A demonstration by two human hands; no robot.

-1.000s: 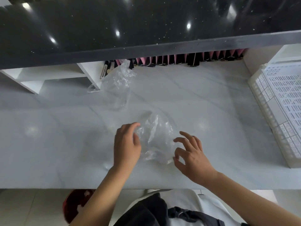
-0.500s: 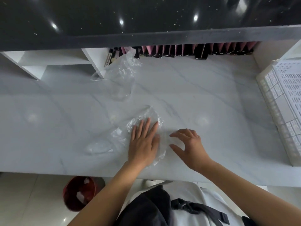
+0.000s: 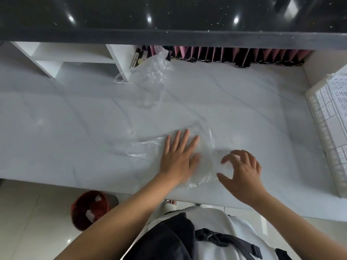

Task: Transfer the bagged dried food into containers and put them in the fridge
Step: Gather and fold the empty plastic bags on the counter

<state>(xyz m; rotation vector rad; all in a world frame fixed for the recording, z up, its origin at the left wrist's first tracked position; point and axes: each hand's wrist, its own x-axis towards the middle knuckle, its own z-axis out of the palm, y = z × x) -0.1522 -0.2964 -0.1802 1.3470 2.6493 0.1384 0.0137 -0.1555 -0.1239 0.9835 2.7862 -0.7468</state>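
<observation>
Here I see my left hand lying flat on a thin clear plastic bag that is spread out on the white marble counter, close to the near edge. The fingers of that hand are straight and a little apart, pressing the bag down. My right hand is just beside it, over the right side of the same bag, with its fingers curled and spread wide, gripping nothing; I cannot tell if the tips touch the plastic. The bag looks flat and empty. A second crumpled clear plastic bag sits well apart, at the back of the counter, against a white shelf divider. A white plastic crate with small holes stands at the right edge of the counter. Down on the floor to the left is a round red bin with scraps of paper in it.
</observation>
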